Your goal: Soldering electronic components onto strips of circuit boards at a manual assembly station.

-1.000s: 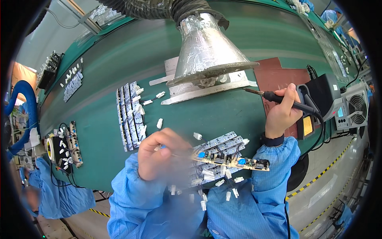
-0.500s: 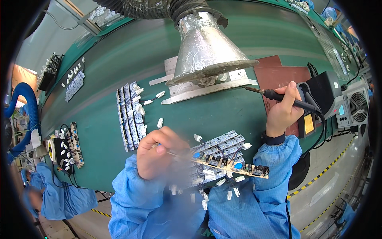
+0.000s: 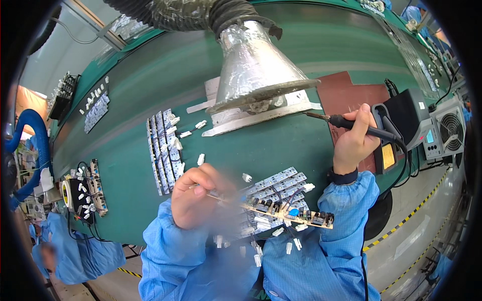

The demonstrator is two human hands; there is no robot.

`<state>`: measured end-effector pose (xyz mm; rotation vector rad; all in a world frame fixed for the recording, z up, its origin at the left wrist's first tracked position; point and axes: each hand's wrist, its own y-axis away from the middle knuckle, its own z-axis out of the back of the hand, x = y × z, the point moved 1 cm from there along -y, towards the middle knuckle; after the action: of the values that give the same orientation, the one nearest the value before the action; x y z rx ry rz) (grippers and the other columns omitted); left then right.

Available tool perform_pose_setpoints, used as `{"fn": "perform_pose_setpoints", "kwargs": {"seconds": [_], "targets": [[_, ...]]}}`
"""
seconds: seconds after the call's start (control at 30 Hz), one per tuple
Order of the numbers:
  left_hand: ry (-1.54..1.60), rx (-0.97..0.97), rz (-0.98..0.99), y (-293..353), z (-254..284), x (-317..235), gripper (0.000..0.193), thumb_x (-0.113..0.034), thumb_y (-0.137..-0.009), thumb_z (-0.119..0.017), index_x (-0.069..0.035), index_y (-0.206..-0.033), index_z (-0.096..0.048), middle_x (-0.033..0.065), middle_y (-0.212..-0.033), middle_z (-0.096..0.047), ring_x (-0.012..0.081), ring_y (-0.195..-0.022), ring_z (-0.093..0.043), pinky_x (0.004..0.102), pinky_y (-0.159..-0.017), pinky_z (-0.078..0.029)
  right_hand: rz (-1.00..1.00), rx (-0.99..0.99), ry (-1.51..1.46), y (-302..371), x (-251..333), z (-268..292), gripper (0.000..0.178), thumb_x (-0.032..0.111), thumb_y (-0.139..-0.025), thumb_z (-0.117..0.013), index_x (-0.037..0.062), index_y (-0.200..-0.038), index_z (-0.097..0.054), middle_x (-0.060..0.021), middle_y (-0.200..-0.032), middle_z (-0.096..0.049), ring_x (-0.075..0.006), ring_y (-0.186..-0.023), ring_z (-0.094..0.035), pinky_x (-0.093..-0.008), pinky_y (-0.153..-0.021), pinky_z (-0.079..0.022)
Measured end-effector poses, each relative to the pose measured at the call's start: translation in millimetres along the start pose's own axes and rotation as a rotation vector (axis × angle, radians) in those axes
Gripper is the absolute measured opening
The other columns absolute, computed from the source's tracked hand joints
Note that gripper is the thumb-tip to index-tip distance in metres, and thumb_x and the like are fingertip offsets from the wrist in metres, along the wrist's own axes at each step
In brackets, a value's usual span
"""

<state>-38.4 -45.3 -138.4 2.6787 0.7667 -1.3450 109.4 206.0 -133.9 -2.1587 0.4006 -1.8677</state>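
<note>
Between the fingers of my left hand (image 3: 193, 198) is one end of a long narrow circuit board (image 3: 293, 213), which stretches to the right. Black parts and a blue disc show along its top, while a blurred smear covers its left portion. Beneath it lies a pile of LED strip boards (image 3: 281, 183) with wires and white connectors. My right hand (image 3: 354, 140) is closed round the dark handle of a soldering iron (image 3: 346, 123). Its tip points left, near the right end of a pale metal bar under the silver fume hood (image 3: 258, 65), well apart from the circuit board.
Another row of LED strip boards (image 3: 163, 150) lies left of centre on the green mat. A soldering station (image 3: 432, 138) with a yellow sponge (image 3: 388, 155) stands at right, by a reddish-brown mat (image 3: 334, 90). At far left are a co-worker's blue sleeve (image 3: 83, 251) and another component board (image 3: 98, 188).
The circuit board has shifted slightly left and down and turned a little. My right hand and the soldering iron have moved slightly left. Both hands keep their hold.
</note>
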Motion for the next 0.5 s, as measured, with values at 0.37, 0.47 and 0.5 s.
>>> {"fn": "perform_pose_setpoints", "kwargs": {"seconds": [0.37,0.47,0.5], "targets": [[-0.065,0.054,-0.016,4,-5,-24,0.023,-0.015,-0.094,-0.053,0.005,-0.099,-0.063,0.0235,-0.099,-0.061,0.0302,-0.085,-0.061,0.0384,-0.074,-0.053,0.301,-0.016,0.25,-10,-35,20,0.028,0.014,-0.098,-0.051,-0.0023,-0.079,-0.063,-0.0069,-0.079,-0.063,-0.0168,-0.078,-0.059,-0.0355,-0.082,-0.05],[0.016,0.098,-0.101,27,-10,-48,0.026,-0.013,-0.098,-0.048,0.008,-0.105,-0.062,0.0191,-0.103,-0.059,0.0245,-0.085,-0.061,0.0345,-0.073,-0.053,0.286,0.031,0.276,-8,-41,22,0.035,0.022,-0.099,-0.055,-0.0078,-0.085,-0.065,-0.008,-0.079,-0.064,-0.0157,-0.075,-0.059,-0.0308,-0.074,-0.052],[0.053,0.058,-0.133,38,-9,-55,0.027,-0.014,-0.098,-0.047,0.008,-0.106,-0.062,0.0189,-0.104,-0.059,0.024,-0.084,-0.061,0.0339,-0.072,-0.053,0.085,0.052,0.236,-14,-57,34,0.025,0.01,-0.097,-0.053,-0.0074,-0.112,-0.064,-0.0081,-0.089,-0.065,-0.02,-0.085,-0.062,-0.0357,-0.087,-0.051]]}}
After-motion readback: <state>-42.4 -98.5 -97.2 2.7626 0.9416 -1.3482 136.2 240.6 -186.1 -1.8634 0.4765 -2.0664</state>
